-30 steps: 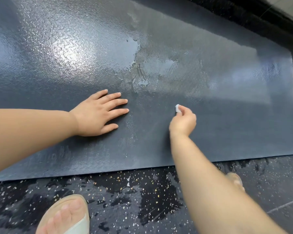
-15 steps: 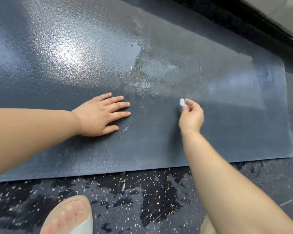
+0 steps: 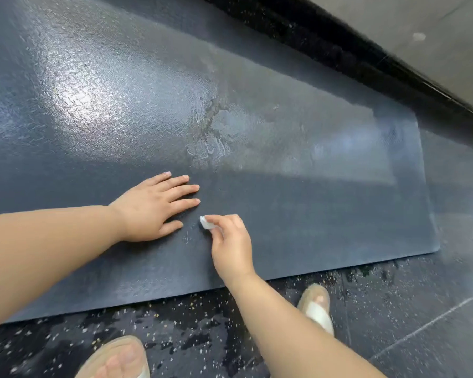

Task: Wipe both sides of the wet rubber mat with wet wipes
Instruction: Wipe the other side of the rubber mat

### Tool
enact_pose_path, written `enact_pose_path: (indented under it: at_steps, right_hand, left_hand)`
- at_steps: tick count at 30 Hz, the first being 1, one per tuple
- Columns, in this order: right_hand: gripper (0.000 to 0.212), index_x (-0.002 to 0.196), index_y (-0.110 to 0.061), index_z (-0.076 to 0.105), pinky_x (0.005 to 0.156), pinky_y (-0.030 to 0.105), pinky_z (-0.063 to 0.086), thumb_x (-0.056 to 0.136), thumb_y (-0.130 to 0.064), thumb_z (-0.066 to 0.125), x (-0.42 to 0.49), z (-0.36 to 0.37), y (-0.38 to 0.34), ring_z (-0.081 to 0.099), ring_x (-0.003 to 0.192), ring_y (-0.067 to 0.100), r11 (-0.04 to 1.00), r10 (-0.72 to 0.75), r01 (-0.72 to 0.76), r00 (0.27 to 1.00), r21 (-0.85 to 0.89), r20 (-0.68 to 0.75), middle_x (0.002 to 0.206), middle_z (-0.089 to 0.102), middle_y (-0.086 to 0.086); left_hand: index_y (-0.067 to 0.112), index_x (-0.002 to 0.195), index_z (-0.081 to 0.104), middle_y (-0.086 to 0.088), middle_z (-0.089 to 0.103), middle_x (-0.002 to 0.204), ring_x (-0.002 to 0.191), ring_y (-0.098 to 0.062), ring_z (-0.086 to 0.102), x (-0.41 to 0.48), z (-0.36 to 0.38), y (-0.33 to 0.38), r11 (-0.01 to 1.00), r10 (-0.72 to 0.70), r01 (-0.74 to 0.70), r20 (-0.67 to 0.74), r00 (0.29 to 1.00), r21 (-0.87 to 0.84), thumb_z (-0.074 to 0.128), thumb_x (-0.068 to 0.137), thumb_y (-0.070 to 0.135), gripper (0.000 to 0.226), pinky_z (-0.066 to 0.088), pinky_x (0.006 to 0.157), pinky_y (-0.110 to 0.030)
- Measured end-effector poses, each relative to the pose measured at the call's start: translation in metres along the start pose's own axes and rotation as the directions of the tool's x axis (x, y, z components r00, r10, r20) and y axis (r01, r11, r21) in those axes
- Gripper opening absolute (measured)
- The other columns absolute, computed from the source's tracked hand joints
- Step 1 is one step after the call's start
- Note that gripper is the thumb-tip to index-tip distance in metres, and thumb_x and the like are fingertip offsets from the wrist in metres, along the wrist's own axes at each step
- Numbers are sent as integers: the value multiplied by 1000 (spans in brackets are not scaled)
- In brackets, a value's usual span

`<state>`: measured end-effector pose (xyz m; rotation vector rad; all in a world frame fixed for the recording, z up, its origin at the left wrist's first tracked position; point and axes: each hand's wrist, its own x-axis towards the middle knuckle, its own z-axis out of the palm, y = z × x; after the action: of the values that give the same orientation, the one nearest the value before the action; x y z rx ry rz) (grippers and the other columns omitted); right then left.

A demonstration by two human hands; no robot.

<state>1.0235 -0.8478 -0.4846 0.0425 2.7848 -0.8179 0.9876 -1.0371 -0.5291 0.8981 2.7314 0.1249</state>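
- I see the right hand (image 3: 231,241) pinching a small wadded wet wipe (image 3: 206,223) between thumb and fingertips, with the wad pressed onto the rubber mat (image 3: 311,214).
- The left hand (image 3: 153,207) lies flat on the mat, fingers straight and spread, holding nothing. Its fingertips are just beside the wipe.
- The mat lies flat on the speckled floor (image 3: 202,323). Its far half is glossy with water, and it looks duller around the hands.
- A left sandal (image 3: 115,358) and a right sandal (image 3: 316,306) stand on the floor near the mat's near edge.

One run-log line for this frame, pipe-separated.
left hand: flat on rubber mat | right hand: pinches wet wipe against mat | mat: flat on speckled floor, far part glossy wet
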Motion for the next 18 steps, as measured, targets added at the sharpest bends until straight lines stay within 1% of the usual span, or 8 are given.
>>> enact_pose_path:
  at_steps: [2, 4, 6, 8, 10, 13, 16, 18]
  right_hand:
    - [32, 103, -10, 69, 86, 5, 33, 85, 8, 50, 25, -21, 2, 57, 96, 19, 999, 29, -21, 984, 46, -177, 101, 57, 6]
    - [33, 106, -11, 68, 90, 12, 32, 88, 6, 47, 63, -45, 12, 54, 101, 25, 988, 153, -134, 937, 83, -314, 106, 56, 8]
    - [34, 112, -14, 65, 89, 13, 28, 91, 2, 43, 104, -67, 29, 50, 108, 30, 967, 254, -246, 896, 69, -364, 115, 55, 9]
    - [36, 118, -13, 61, 86, 11, 27, 92, 1, 41, 138, -81, 43, 48, 113, 30, 948, 314, -312, 872, 69, -376, 122, 52, 10]
    - [35, 122, -10, 57, 78, 7, 28, 92, -1, 42, 158, -88, 50, 50, 113, 26, 934, 356, -341, 870, 105, -342, 126, 50, 12]
    - [38, 127, -16, 54, 81, 14, 33, 92, -5, 44, 164, -75, 51, 49, 116, 23, 922, 387, -385, 900, 49, -201, 129, 51, 9]
    - [38, 116, -17, 64, 79, 19, 31, 89, 0, 45, 128, -29, 32, 52, 106, 29, 957, 284, -289, 910, 30, -302, 115, 55, 9]
    - [32, 104, -13, 71, 75, 19, 32, 86, 5, 52, 86, 2, 10, 54, 90, 31, 999, 54, -50, 939, 20, -339, 97, 59, 11]
  left_hand:
    - [37, 150, 2, 11, -9, 158, 145, -14, -14, -1, 1, -1, 1000, -5, 5, 2, 1000, -21, 18, 96, 57, 59, -27, 106, -31]
    - [38, 150, 7, 12, -6, 158, 145, -13, -13, -2, 4, 1, 998, -14, 14, -5, 1000, -65, 21, 96, 55, 57, -24, 108, -31]
    - [38, 147, 24, 12, 9, 158, 146, -12, 0, -2, -4, 2, 988, -29, 25, -27, 999, -154, 30, 97, 51, 52, -11, 114, -29]
    - [29, 133, 52, 2, 40, 147, 139, -20, 31, -2, -18, -1, 971, -24, -5, -116, 993, -238, 53, 92, 38, 42, 18, 115, -36]
    - [19, 113, 68, -8, 60, 127, 121, -32, 54, 0, -25, -10, 973, -54, 6, -203, 978, -229, 73, 79, 25, 35, 41, 101, -49]
    - [14, 110, 70, -13, 64, 120, 116, -37, 57, 4, -30, -17, 988, -138, 114, -247, 959, -108, 56, 83, 31, 35, 42, 96, -57]
    - [9, 116, 67, -17, 62, 123, 117, -39, 55, 11, -31, -20, 982, -187, 178, -212, 959, -59, 33, 83, 37, 55, 39, 98, -59]
    - [7, 118, 66, -18, 59, 126, 118, -41, 54, 17, -32, -19, 968, -247, 233, -194, 949, -92, 31, 84, 38, 57, 37, 99, -60]
